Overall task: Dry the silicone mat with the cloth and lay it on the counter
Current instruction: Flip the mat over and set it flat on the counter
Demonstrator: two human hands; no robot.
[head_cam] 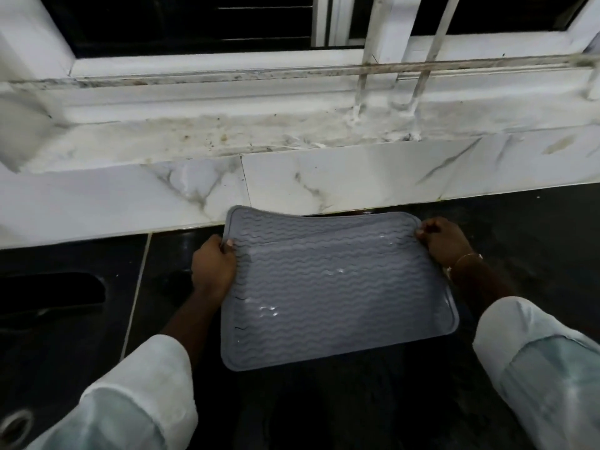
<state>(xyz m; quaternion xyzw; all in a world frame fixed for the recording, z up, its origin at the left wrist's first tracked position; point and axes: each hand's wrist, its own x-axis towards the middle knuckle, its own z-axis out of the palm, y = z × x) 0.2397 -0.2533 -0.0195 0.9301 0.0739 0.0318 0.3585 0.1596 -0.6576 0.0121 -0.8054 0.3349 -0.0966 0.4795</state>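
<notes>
A grey silicone mat [334, 287] with wavy ridges is held over the dark counter [535, 228], its far edge curling up near the marble wall. Small wet glints show on its surface. My left hand [212, 264] pinches the mat's far-left edge. At the far-right corner, my right hand [444, 240] grips the mat. The near edge hangs loose toward me. No cloth is visible.
A white marble backsplash [357, 180] and a stained window sill [194, 138] run behind the counter. A dark sink [48, 297] lies to the left, with a metal drain ring [14, 423] at the bottom left. Window bars [363, 60] stand above.
</notes>
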